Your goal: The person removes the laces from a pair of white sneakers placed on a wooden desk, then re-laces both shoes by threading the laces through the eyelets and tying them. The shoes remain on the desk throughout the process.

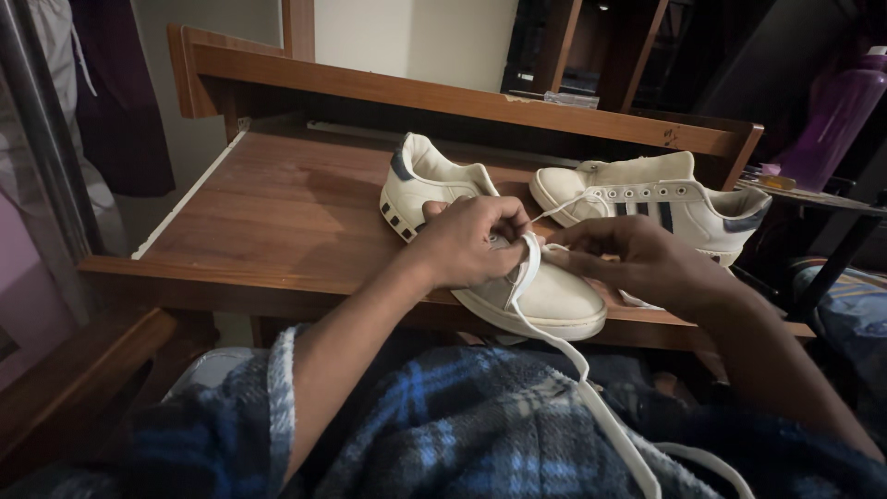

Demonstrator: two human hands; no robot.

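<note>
While both hands work close together, a big brown desk [277, 212] fills most of the view, with a raised wooden ledge along its back. Low in front lies a blue checked blanket [443, 425], and both arms reach out over it to the desk. Two white shoes sit on the desk. One shoe [545, 296] is near the front edge, its toe pointing at the person and its dark heel patch pointing away. A second shoe [665, 199] lies behind it and to the right, turned sideways, showing dark stripes and a row of lace holes. Far off to the right stands a purple bottle [836, 115] on a dark side table. On the near shoe rests the left hand [467, 242], with its fingers pinched shut on a white lace [523, 273]. Just beside it, the right hand [628, 259] curls over the same shoe, fingertips at the lace, though I cannot tell if it grips it. From the hands, the lace hangs down over the blanket.
</note>
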